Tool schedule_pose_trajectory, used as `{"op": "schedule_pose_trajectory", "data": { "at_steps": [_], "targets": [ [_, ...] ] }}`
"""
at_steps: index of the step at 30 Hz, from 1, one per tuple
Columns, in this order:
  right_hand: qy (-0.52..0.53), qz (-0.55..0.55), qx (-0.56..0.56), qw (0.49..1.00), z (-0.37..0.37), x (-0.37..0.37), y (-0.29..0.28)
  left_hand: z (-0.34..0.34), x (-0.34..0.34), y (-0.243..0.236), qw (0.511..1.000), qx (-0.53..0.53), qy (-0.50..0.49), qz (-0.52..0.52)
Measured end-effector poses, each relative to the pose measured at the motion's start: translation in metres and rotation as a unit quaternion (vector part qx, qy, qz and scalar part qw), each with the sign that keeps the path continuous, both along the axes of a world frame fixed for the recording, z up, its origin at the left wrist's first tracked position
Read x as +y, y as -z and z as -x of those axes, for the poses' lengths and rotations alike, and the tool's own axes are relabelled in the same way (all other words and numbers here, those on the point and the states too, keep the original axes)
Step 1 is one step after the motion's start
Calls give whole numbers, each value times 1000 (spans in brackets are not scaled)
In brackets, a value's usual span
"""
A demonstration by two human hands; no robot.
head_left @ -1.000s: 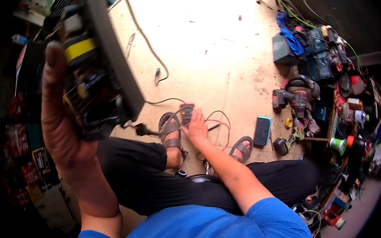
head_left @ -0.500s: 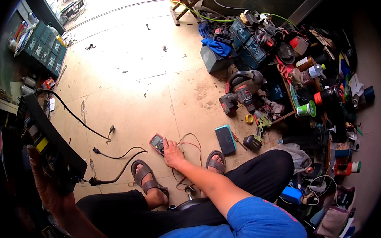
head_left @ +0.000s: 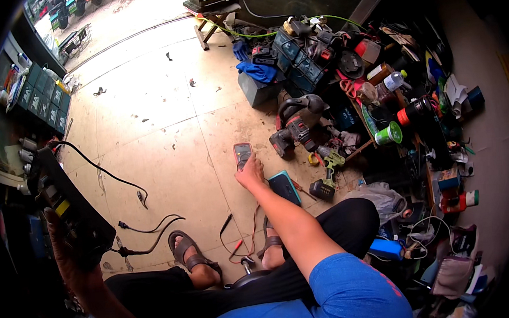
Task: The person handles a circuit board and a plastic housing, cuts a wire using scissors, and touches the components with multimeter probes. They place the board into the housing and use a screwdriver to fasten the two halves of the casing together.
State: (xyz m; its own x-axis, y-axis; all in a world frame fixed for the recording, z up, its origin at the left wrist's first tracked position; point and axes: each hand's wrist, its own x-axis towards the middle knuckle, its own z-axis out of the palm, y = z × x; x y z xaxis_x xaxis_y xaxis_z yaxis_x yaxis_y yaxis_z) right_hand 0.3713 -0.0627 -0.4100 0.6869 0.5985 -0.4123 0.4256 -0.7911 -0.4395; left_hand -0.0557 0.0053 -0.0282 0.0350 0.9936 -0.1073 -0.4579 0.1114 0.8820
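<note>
Left hand (head_left: 68,243) at lower left plus right hand (head_left: 252,172) mid-frame, so I count two of mine. One multimeter (head_left: 243,152) near the centre, two probes (head_left: 235,249) lower down (one black, one red). One opened-up device (head_left: 81,196) on the left, two loose cord ends (head_left: 142,196) left of centre. Two sandals (head_left: 196,259) bottom middle, one teal-edged case (head_left: 284,188) right of centre, one lime-green power tool (head_left: 329,161) beside that. My right-side junk pile (head_left: 318,56)? Too jumbled to count, sorry lol.

Red-edged multimeter (head_left: 243,150), held face up; black open-sided device (head_left: 83,200), held tilted.
</note>
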Motion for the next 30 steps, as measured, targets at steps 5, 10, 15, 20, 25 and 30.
{"op": "schedule_pose_trajectory", "data": {
  "at_steps": [5, 10, 15, 20, 25, 30],
  "targets": [
    [-174, 233, 65, 955, -22, 5, -6, -45, -6, -9, 998, 33, 38, 50],
    [-205, 201, 63, 956, -136, 78, -144, -80, -8, -9, 989, 108, 50, 87],
    [71, -99, -317, 941, -301, 50, -213, -101, -16, -10, 982, 166, 69, 56],
    [80, 22, -405, 910, -415, -40, -172, -115, -14, -6, 968, 210, 124, 56],
    [61, -8, -393, 917, -430, -34, -143, -126, -13, 1, 967, 215, 119, 68],
    [83, 3, -404, 911, -429, -34, -147, -151, -13, 2, 966, 218, 121, 70]
  ]
}}
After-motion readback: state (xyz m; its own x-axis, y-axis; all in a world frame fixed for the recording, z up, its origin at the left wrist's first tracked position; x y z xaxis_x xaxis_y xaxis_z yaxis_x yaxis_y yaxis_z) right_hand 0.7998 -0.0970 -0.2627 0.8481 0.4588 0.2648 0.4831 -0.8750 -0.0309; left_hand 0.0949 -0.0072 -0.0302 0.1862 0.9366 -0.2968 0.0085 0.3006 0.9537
